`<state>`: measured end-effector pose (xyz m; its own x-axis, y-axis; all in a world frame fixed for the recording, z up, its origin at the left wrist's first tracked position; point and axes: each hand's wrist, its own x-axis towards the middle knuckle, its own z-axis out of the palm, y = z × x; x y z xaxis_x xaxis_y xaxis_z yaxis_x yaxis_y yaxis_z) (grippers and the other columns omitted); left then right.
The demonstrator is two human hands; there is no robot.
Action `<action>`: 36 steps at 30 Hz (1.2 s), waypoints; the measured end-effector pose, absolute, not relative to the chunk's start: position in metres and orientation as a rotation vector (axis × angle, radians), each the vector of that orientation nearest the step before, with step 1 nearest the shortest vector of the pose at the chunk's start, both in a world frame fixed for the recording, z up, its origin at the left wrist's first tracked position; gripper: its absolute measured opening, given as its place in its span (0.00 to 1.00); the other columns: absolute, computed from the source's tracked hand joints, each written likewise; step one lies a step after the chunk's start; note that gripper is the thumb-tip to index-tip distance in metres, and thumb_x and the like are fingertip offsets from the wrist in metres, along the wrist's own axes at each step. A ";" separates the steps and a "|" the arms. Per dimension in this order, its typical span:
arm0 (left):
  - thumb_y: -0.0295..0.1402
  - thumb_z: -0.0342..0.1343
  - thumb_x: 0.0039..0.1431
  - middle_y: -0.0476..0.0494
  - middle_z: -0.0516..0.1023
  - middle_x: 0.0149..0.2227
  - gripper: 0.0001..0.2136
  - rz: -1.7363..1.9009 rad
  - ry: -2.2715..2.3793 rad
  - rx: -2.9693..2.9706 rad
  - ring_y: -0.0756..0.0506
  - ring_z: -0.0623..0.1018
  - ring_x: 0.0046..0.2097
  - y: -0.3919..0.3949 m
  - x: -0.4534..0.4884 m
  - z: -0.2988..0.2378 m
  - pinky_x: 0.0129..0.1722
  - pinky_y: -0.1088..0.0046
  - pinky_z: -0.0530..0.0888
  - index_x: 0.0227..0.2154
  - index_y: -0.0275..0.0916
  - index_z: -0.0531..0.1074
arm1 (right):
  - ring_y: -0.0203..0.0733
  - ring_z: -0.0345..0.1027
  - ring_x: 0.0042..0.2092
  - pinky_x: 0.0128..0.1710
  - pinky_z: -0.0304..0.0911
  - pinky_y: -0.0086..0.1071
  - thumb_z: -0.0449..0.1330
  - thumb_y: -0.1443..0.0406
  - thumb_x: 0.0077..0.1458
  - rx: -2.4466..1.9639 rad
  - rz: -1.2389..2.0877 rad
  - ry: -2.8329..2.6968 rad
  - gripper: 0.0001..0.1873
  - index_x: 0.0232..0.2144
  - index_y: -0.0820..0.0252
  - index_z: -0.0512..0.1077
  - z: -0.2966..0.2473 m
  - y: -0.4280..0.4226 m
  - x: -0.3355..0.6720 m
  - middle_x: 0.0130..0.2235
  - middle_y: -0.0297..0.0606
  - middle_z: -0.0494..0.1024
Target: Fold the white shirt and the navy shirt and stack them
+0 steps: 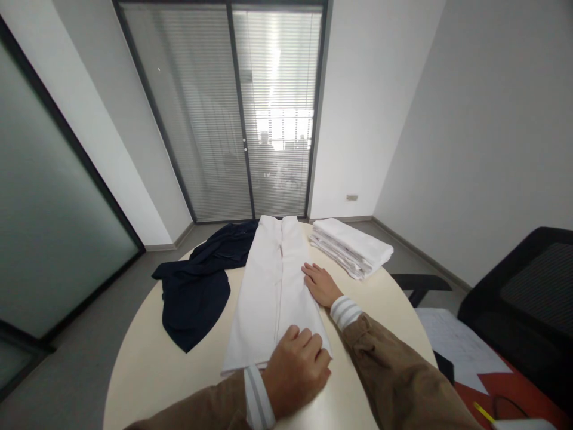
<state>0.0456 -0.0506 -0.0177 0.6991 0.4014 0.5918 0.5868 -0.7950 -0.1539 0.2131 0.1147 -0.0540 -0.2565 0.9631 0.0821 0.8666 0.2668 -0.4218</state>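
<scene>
A long white garment (259,310), folded into a narrow strip with a seam or opening down its middle, lies lengthwise on the table. My left hand (298,370) reaches across its near end, fingers curled by the near right corner. Whether cloth is pinched under those fingers is hidden. Further up, my right hand (321,285) rests on the garment's right edge, fingers stretched out flat. A dark navy garment (197,298) lies loosely crumpled to the left, partly against the white one. On the right sits a stack of folded white cloth (351,242).
Everything rests on a round cream table (138,358). A black chair (523,298) stands to the right, near papers (456,337) on a red surface (496,382). Beyond the table is a glass partition with blinds (215,113); white walls stand beside it.
</scene>
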 end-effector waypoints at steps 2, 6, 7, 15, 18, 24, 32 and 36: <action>0.31 0.60 0.60 0.49 0.69 0.28 0.09 -0.773 -0.865 -2.532 0.45 0.69 0.32 -0.052 0.046 -0.017 0.31 0.64 0.58 0.28 0.40 0.65 | 0.51 0.45 0.71 0.68 0.42 0.52 0.45 0.62 0.67 -1.677 0.426 -2.217 0.27 0.65 0.58 0.62 -0.054 0.115 0.213 0.69 0.39 0.57; 0.26 0.57 0.59 0.49 0.70 0.27 0.05 -0.848 -0.983 -2.467 0.44 0.69 0.31 -0.046 0.039 -0.011 0.30 0.64 0.58 0.29 0.40 0.67 | 0.51 0.45 0.70 0.68 0.42 0.52 0.45 0.62 0.66 -1.664 0.412 -2.216 0.27 0.65 0.58 0.62 -0.058 0.115 0.214 0.69 0.40 0.57; 0.25 0.57 0.58 0.49 0.70 0.27 0.05 -0.874 -1.025 -2.464 0.44 0.69 0.31 -0.043 0.036 -0.010 0.31 0.64 0.58 0.30 0.40 0.68 | 0.52 0.46 0.70 0.68 0.43 0.52 0.45 0.62 0.66 -1.660 0.407 -2.212 0.27 0.65 0.58 0.63 -0.059 0.115 0.214 0.69 0.41 0.58; 0.22 0.52 0.55 0.49 0.72 0.27 0.06 -1.175 -1.486 -2.542 0.46 0.71 0.31 -0.021 0.022 -0.017 0.32 0.68 0.62 0.29 0.40 0.67 | 0.51 0.62 0.62 0.64 0.53 0.48 0.50 0.55 0.65 -1.140 0.622 -2.052 0.20 0.40 0.58 0.80 -0.029 0.098 0.211 0.49 0.43 0.80; 0.24 0.51 0.58 0.49 0.72 0.28 0.05 -1.261 -1.597 -2.549 0.47 0.72 0.31 -0.016 0.018 -0.018 0.32 0.70 0.63 0.30 0.40 0.68 | 0.48 0.73 0.48 0.53 0.64 0.42 0.55 0.51 0.62 -0.846 0.999 -2.061 0.22 0.40 0.60 0.79 -0.016 0.083 0.211 0.43 0.43 0.81; 0.29 0.50 0.64 0.49 0.74 0.30 0.06 -1.379 -1.773 -2.599 0.47 0.73 0.32 -0.013 0.015 -0.018 0.33 0.72 0.67 0.33 0.40 0.71 | 0.41 0.71 0.39 0.38 0.64 0.32 0.68 0.52 0.50 -0.759 1.421 -2.063 0.26 0.48 0.61 0.77 -0.018 0.068 0.212 0.37 0.38 0.78; 0.32 0.49 0.65 0.48 0.74 0.30 0.06 -1.349 -1.810 -2.613 0.47 0.73 0.32 -0.017 0.016 -0.017 0.33 0.71 0.67 0.34 0.40 0.70 | 0.38 0.66 0.36 0.36 0.60 0.30 0.71 0.55 0.47 -0.737 1.407 -2.061 0.21 0.40 0.62 0.78 -0.022 0.071 0.214 0.34 0.35 0.75; 0.35 0.53 0.62 0.49 0.71 0.27 0.05 -1.213 -1.703 -2.595 0.47 0.72 0.30 -0.019 0.009 -0.006 0.31 0.71 0.68 0.32 0.40 0.67 | 0.36 0.63 0.33 0.34 0.57 0.29 0.70 0.56 0.47 -0.725 1.454 -2.051 0.16 0.31 0.62 0.73 -0.023 0.073 0.215 0.30 0.33 0.72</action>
